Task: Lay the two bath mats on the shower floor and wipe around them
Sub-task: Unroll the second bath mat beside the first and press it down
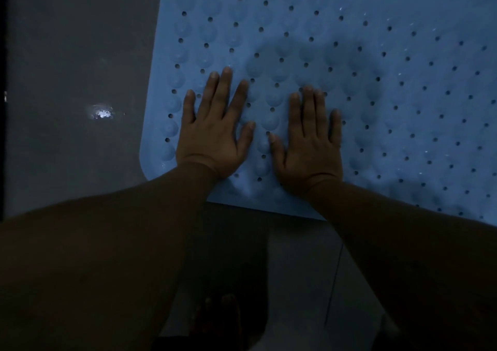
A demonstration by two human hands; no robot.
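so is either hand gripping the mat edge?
No, the left hand and right hand lie flat, fingers straight, on the mat.

No legible txt, labels, brand marks or nos. anywhere in view. Blue bath mat (349, 82): plain holes & bumps only, no print or logo visible. Grey floor tiles (67, 55): unmarked, just a glare spot. Light v. dim; any fine embossing too dark to tell.
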